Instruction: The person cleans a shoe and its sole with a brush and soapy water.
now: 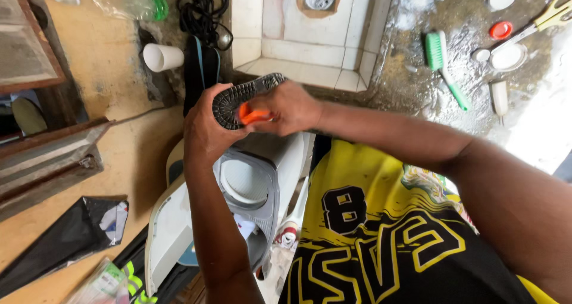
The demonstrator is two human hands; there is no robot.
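Down at the bottom edge, the yellow and black jersey (381,244) fills the frame, its lower part cut off. Just above it, a white and grey appliance housing (250,185) with a round opening; its base is hidden behind the forearms, so what kind it is stays hard to tell.

Now the hands. The left hand (205,128) is wrapped around a dark shoe (241,98), sole ribs facing the camera, held above the housing at frame centre. The shoe's long axis runs from lower left to upper right, its far end pointing toward the tiled basin; the upper is out of sight behind the fingers. The right hand (292,107) is clenched on a small orange tool (253,114) pressed against the sole (mostly buried in the fist, so its shape cannot be made out).

Farther out: one white cup (162,57) on its side to the left, one coil of black cord (205,12), one clear plastic bottle (134,3) with a green cap. Across the wet counter on the right, one green brush (444,66), one red cap (501,30), and one pair of yellow-handled scissors (545,21), partly cut off.
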